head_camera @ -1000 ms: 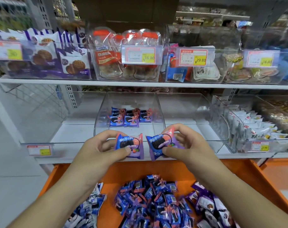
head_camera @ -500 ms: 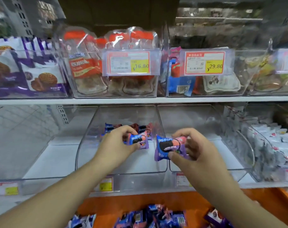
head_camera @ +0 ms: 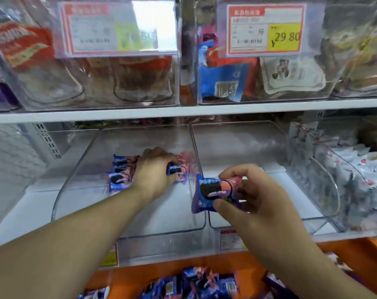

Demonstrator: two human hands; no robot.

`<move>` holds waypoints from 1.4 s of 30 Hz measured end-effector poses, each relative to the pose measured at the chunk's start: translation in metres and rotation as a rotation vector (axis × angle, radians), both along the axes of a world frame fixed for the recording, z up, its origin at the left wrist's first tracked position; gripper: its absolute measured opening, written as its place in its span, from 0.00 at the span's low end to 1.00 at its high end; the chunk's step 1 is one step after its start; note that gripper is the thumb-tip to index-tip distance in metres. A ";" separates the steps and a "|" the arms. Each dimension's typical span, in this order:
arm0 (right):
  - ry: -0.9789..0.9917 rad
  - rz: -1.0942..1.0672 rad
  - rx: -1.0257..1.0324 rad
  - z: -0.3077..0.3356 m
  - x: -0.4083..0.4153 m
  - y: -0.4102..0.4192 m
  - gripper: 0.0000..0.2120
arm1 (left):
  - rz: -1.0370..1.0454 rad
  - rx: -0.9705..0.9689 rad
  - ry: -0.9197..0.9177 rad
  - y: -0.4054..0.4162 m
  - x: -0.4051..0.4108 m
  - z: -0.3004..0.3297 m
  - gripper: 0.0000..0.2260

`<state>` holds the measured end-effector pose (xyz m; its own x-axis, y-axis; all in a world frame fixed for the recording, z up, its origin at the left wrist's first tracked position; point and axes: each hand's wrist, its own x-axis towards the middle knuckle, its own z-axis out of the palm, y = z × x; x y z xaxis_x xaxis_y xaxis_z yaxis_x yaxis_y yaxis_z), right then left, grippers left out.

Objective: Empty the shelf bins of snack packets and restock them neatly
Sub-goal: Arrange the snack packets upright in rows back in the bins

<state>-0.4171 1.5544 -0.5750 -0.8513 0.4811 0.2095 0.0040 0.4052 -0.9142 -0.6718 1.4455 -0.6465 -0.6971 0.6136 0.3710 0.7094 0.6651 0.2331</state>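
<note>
A clear plastic bin (head_camera: pixel 127 229) stands on the lower shelf. Deep inside it my left hand (head_camera: pixel 155 173) grips a small blue-and-pink cookie packet (head_camera: pixel 177 169) and sets it beside a row of like packets (head_camera: pixel 120 175) at the back. My right hand (head_camera: pixel 245 195) hovers at the bin's front right corner and pinches another blue-and-pink cookie packet (head_camera: pixel 213 193) between thumb and fingers. A heap of the same loose packets (head_camera: pixel 196 283) lies in the orange tray (head_camera: pixel 353 255) below the shelf.
A second clear bin (head_camera: pixel 258 147) to the right holds nothing visible. Further right is a bin of white packets (head_camera: pixel 360 169). The upper shelf (head_camera: pixel 183 112) carries bins of jars and bags with price tags (head_camera: pixel 265 29). Its edge hangs just above the hands.
My left hand has pushed further into the bin with its packet, up to the row at the back. My right hand holds its packet near the bin's front. The view has moved closer.
</note>
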 end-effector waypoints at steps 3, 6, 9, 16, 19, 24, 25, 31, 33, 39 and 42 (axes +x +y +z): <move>-0.014 -0.005 0.002 0.000 0.000 -0.002 0.18 | 0.020 -0.017 -0.008 -0.002 0.004 0.002 0.17; -0.030 -0.020 -0.005 0.001 0.001 -0.006 0.18 | 0.022 -0.037 -0.036 -0.009 0.006 0.005 0.18; -0.041 -0.028 -0.045 0.004 0.001 -0.010 0.17 | 0.002 -0.033 -0.129 -0.016 0.008 0.008 0.19; -0.048 -0.024 -0.067 0.008 0.003 -0.011 0.15 | 0.029 -0.051 -0.011 -0.014 0.013 0.011 0.17; -0.062 -0.026 -0.047 0.008 0.004 -0.008 0.16 | 0.065 -0.038 0.020 -0.011 0.010 0.005 0.17; -0.087 -0.019 -0.048 0.007 0.005 0.001 0.16 | 0.031 -0.049 -0.009 -0.008 0.004 0.007 0.19; -0.091 -0.016 -0.045 0.006 0.006 0.001 0.16 | 0.029 -0.039 0.000 -0.010 0.004 0.009 0.20; -0.058 -0.015 -0.018 0.012 0.007 -0.006 0.15 | -0.050 0.280 -0.196 -0.042 0.033 0.030 0.14; -0.051 0.003 0.015 0.014 0.008 -0.012 0.15 | -0.132 0.499 -0.531 -0.055 0.065 0.054 0.10; -0.013 0.086 0.143 0.019 0.007 -0.029 0.13 | -0.390 0.586 -0.808 -0.083 0.132 0.094 0.17; -0.078 0.095 0.254 0.014 0.003 -0.028 0.21 | -0.304 0.552 -0.751 -0.081 0.128 0.091 0.14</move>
<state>-0.4138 1.5264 -0.5613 -0.9084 0.3385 0.2456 0.0210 0.6235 -0.7815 -0.5438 1.3641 -0.5559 -0.7098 0.6798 0.1842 0.3725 0.1404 0.9173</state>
